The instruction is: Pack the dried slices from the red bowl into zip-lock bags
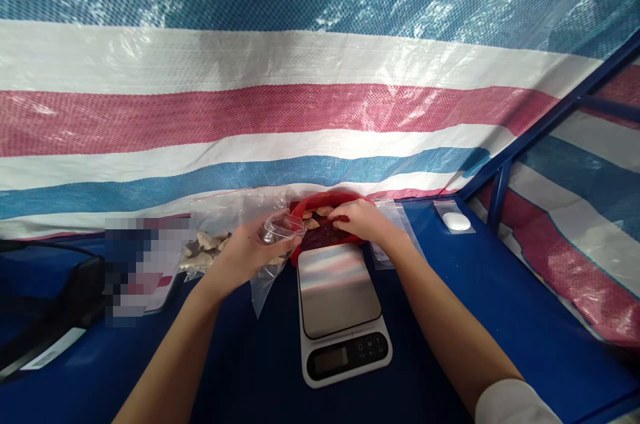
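My left hand (245,247) is closed round a clear plastic bag (283,227), whose gathered mouth faces the red container. A corner of clear film hangs below the fingers. My right hand (359,217) reaches into the red container (345,197), its fingers bent down at several pale brown flat pieces (311,223); whether a piece is pinched in the fingertips I cannot make out. In front of the container lies a white digital scale (340,317) with a bare metal plate and a dark display. Behind my left wrist, more pale chunks (205,251) show through clear plastic.
Right of my right hand lies flat clear plastic packaging (400,227). Farther right is a white oval object (456,221) on a small clear bag. A black strap-like object (75,291) lies at the left. Striped sheeting (300,107) rises behind the blue table (480,297).
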{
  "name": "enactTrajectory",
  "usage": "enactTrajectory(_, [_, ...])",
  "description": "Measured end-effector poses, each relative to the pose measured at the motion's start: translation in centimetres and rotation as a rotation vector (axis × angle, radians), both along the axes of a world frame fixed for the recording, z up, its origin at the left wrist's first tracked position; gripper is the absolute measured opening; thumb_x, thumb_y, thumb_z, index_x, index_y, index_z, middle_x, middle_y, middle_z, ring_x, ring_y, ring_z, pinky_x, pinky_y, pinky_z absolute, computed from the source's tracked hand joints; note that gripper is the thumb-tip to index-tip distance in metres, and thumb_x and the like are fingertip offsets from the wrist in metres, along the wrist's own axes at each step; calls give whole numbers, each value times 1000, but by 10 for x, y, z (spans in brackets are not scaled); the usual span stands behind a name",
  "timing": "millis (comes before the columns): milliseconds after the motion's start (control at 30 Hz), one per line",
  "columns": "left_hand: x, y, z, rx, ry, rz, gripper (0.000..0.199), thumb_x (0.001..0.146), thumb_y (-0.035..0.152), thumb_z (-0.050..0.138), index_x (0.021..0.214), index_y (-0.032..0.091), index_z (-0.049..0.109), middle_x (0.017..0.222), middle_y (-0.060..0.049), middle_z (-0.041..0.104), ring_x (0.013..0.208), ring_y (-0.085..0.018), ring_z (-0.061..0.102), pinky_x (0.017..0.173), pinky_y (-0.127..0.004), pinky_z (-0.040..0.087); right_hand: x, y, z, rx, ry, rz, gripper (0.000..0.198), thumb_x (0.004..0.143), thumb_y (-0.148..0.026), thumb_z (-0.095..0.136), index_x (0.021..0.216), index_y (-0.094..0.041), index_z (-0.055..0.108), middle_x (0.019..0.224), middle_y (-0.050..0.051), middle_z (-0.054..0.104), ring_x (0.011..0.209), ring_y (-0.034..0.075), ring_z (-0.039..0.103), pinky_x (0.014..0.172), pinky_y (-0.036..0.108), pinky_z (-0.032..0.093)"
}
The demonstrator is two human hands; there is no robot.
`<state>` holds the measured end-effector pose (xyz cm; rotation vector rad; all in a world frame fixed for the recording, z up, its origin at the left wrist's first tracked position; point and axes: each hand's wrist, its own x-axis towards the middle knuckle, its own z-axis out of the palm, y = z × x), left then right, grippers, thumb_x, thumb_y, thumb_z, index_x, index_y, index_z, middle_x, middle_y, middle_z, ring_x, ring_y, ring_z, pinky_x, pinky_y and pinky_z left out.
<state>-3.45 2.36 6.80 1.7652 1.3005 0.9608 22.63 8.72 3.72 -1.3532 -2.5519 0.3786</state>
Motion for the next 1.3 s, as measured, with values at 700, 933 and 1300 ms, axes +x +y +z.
enactTrajectory(700, [-9, 3, -6, -50, -5, -5, 60, 75, 57, 80, 125, 24, 71, 102, -8, 80, 99, -34, 75, 91, -44, 60, -61, -5, -7, 75, -124, -93, 34, 101, -38, 48, 114, -25, 77, 119, 7, 76, 102, 28, 70, 71, 34, 48])
enactTrajectory(933, [-10, 5, -8, -39, -3, -4, 57, 75, 54, 81, 124, 27, 72, 99, -6, 80, 97, -34, 75, 85, -44, 62, -63, -6, -7, -8, -74, -120, 30, 100, -36, 51, 117, -29, 74, 123, 6, 74, 108, 29, 70, 75, 34, 52])
enactTrajectory(1300, [3, 1, -1, -17, -33, -44, 55, 74, 56, 82, 120, 27, 73, 103, -5, 80, 103, -34, 74, 95, -45, 60, -38, -5, -15, -78, 116, -90, 25, 98, -29, 55, 112, -25, 76, 121, 6, 75, 109, 23, 69, 93, 33, 49])
